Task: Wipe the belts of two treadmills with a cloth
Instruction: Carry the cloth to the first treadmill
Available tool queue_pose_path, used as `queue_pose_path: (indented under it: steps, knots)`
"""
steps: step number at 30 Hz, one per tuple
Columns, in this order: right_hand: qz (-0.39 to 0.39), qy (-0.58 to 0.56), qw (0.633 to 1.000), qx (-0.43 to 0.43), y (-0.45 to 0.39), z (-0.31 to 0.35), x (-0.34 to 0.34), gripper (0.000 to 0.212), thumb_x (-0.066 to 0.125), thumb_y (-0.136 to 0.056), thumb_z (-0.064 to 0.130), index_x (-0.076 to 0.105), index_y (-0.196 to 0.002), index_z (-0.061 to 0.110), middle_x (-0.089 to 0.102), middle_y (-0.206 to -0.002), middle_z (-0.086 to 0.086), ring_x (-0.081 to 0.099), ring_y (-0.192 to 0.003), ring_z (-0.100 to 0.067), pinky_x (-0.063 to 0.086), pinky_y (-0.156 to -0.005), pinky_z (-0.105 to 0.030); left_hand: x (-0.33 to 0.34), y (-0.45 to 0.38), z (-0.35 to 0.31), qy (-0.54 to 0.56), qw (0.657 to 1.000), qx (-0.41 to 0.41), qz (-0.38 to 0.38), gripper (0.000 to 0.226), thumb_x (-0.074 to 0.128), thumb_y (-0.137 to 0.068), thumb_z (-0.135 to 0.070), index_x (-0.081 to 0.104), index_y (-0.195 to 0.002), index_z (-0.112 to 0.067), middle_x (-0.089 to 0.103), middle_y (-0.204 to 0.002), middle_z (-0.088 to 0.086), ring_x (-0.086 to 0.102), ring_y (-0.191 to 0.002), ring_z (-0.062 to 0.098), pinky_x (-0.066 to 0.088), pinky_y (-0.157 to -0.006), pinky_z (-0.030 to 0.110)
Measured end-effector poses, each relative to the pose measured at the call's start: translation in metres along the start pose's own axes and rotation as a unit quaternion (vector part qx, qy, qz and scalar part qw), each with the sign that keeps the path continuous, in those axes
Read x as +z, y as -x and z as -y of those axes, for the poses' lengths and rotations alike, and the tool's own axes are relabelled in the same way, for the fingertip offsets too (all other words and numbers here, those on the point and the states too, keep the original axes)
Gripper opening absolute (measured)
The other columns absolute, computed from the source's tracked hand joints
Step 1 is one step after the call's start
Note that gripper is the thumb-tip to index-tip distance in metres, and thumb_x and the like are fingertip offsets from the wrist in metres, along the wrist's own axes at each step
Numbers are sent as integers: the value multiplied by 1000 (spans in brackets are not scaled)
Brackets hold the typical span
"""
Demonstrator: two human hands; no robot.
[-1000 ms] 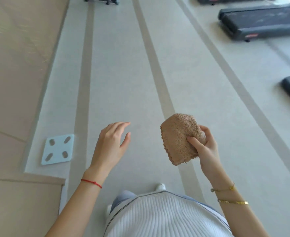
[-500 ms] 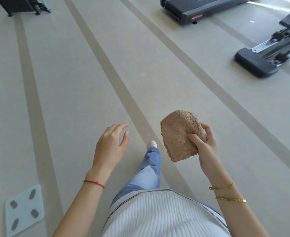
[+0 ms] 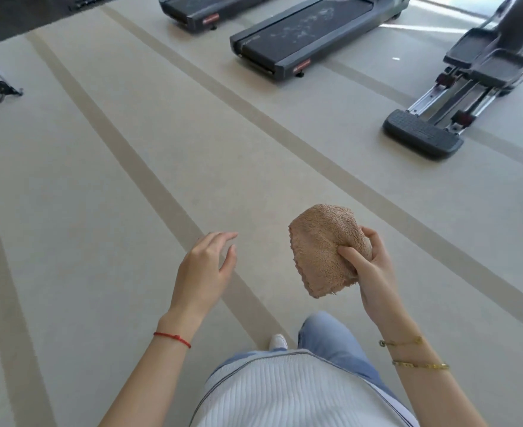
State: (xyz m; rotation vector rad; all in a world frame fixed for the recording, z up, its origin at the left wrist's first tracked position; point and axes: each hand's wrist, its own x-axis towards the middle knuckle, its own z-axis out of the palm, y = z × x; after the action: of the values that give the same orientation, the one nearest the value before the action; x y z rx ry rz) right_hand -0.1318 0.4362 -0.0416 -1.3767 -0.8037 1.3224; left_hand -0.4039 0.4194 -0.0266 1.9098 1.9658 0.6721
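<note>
Grey treadmills (image 3: pixel 309 35) far ahead, stepper machine (image 3: pixel 457 94) beside

We see a bunched tan terry cloth (image 3: pixel 324 248) held aloft; two dark grey treadmills (image 3: pixel 309 35) (image 3: pixel 204 7) ahead, belts smudged white.

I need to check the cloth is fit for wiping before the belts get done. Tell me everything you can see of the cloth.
The cloth is a tan, fluffy terry-like towel, bunched or folded into a thick rounded pad with a scalloped, stitched edge down its left side. It looks dry and free of obvious stains, though fine dirt would be too small to tell. The right hand grips it from the right, thumb pressed into its front and fingers curled behind. It is held in the air above the beige floor, touching nothing else.
</note>
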Motion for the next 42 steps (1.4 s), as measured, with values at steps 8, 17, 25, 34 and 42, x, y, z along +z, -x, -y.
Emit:
queue_pose_path:
  steps: [8,17,25,34,42]
  knots:
    - [-35,-6,999,-5,-155,20,10,35,66,-87,0,58,-112,23,71,-87,6,64,-79,-10,50,-65,-26,45,-173,-8,-4,999,30,36,26,54,-99,-23,67,-122,-18,66,-118,-3,57,-113,14,40,-89,21]
    - [-26,1,999,-28,-390,109,14,35,66,-87,-1,57,-109,24,67,-89,2,63,-72,-7,51,-55,-21,90,-408,-54,-4,999,47,10,26,54,-99,-23,66,-121,-20,66,-116,-5,56,-112,11,39,-87,19]
    - [3,9,1000,-27,-569,170,34,33,63,-88,-2,56,-112,21,69,-77,11,64,-67,-5,49,-50,-21,113,-583,-83,2,999,30,-11,25,56,-98,-19,68,-120,-15,67,-118,1,59,-112,18,42,-92,23]
    - [-19,19,1000,-7,-766,197,65,31,62,-88,-3,57,-107,21,69,-73,15,63,-65,-1,49,-50,-18,159,-788,-74,7,1000,28,0,25,57,-98,-18,67,-120,-14,67,-115,0,60,-110,19,45,-90,28]
    - [-15,5,999,-31,-971,279,120,33,63,-88,-3,56,-111,19,70,-77,14,65,-72,-4,52,-58,-22,166,-1018,-77,-1,998,51,-22,26,56,-98,-19,67,-121,-18,67,-117,-4,59,-110,14,41,-88,20]
